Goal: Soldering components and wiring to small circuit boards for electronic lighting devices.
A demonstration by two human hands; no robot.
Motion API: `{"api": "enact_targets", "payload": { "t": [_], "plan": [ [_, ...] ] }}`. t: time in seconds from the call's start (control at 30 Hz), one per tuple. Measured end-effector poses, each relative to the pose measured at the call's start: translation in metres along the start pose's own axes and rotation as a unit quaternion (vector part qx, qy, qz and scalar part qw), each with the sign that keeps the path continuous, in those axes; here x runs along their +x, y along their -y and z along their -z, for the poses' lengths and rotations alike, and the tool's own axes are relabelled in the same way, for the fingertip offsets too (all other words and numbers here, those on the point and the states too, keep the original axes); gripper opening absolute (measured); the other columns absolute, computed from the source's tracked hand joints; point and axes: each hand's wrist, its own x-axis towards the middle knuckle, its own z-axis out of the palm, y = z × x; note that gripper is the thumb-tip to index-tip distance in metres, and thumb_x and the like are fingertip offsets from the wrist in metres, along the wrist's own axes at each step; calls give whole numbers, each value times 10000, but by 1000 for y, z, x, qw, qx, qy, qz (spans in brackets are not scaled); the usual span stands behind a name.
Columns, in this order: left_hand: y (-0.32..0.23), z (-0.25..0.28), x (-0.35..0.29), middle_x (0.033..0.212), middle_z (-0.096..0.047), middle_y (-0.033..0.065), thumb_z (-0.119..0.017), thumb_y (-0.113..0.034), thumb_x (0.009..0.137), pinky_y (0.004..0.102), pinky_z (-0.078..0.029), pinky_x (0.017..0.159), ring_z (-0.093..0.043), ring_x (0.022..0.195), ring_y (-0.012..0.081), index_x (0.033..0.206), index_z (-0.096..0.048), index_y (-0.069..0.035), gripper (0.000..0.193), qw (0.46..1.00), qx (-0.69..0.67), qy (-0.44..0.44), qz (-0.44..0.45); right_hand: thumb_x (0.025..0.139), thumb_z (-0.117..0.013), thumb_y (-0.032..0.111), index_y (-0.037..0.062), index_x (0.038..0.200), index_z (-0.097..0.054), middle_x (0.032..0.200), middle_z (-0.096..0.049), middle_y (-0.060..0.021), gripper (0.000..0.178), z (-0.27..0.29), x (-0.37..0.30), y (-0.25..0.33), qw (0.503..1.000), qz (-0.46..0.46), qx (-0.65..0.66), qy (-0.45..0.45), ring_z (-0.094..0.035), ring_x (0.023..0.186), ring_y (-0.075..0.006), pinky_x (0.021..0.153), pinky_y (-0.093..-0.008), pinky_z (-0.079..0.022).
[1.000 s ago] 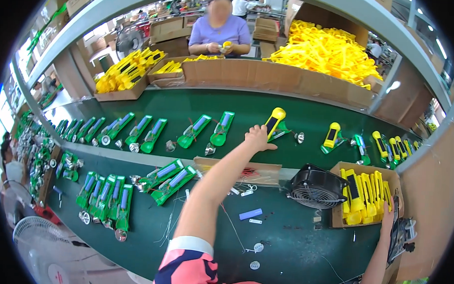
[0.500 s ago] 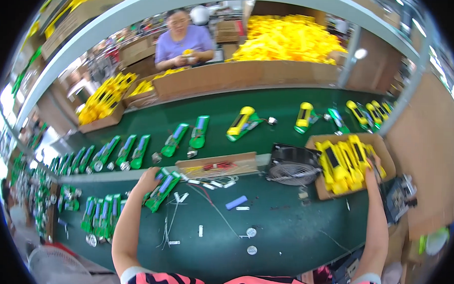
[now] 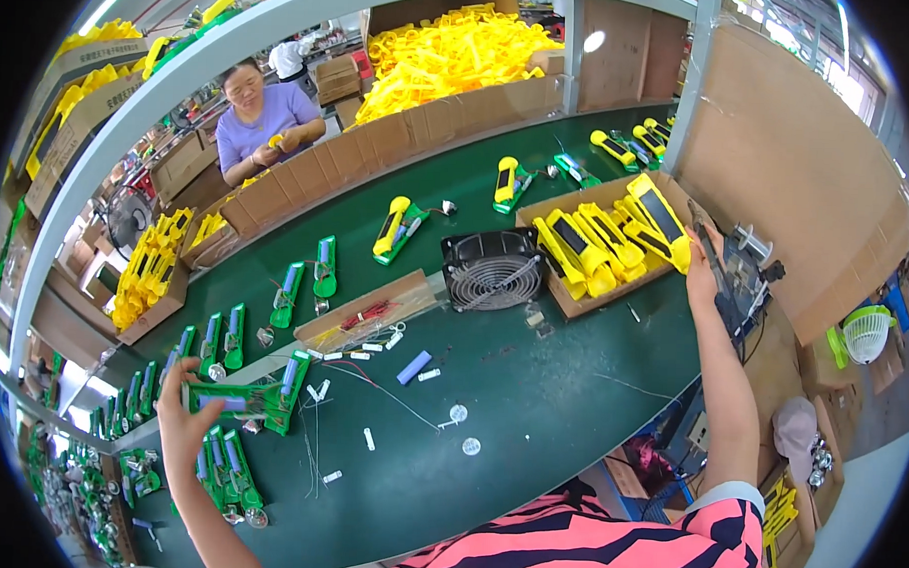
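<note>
**Holding a green flashlight half-shell at the left, reaching the yellow shells at the right**

Looking down through the head camera, we see our left hand (image 3: 182, 422) stretched out over the green bench top (image 3: 530, 407), its fingers closed around the end of a green flashlight half-shell (image 3: 253, 397). The shell lies roughly level in the grip, its blue battery cell facing up, and it hangs just above a cluster of similar green half-shells (image 3: 230, 468) lying on the bench near the left edge.

Our right hand (image 3: 702, 275) reaches far to the right, at the near corner of a shallow cardboard tray (image 3: 574, 303) packed with yellow flashlight shells (image 3: 616, 235). The fingers curl against the lowest end of the outermost yellow shell; we cannot tell whether they actually grip it or only touch it. Just beyond the hand stands a dark tool fixture (image 3: 740, 284).

Between our two hands the bench carries a small black fan (image 3: 493, 268) beside the tray, a flat cardboard strip with red wires (image 3: 368, 311), a loose blue battery cell (image 3: 414, 367), scattered white bits and thin wires, and two small round discs (image 3: 464, 430).

Farther back, a green conveyor belt (image 3: 458, 179) carries more green and yellow flashlight parts in a spaced row. Behind it, a person in a purple shirt (image 3: 265, 117) sits holding a small yellow piece, and a large cardboard box brims with yellow plastic parts (image 3: 453, 54).
</note>
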Motion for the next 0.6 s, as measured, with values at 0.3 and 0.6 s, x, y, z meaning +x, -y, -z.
{"api": "enact_targets", "payload": {
  "t": [0.3,0.6],
  "plan": [
    [-66,-172,-165,824,-607,51,-700,-64,648,254,-425,733,-544,776,125,878,-607,-18,252,843,-427,172,278,760,-655,102,67,899,-614,842,-619,-84,149,18,-148,170,941,-146,156,264,-602,720,-168,675,-258,-469],
    [-130,-174,-162,924,-528,107,-737,-33,547,352,-397,719,-490,867,256,875,-596,-64,358,976,-97,-37,-193,691,-619,22,84,1046,-511,938,-598,-97,376,28,-197,162,931,80,139,328,-585,855,-255,945,-468,-353]
  ]
}}
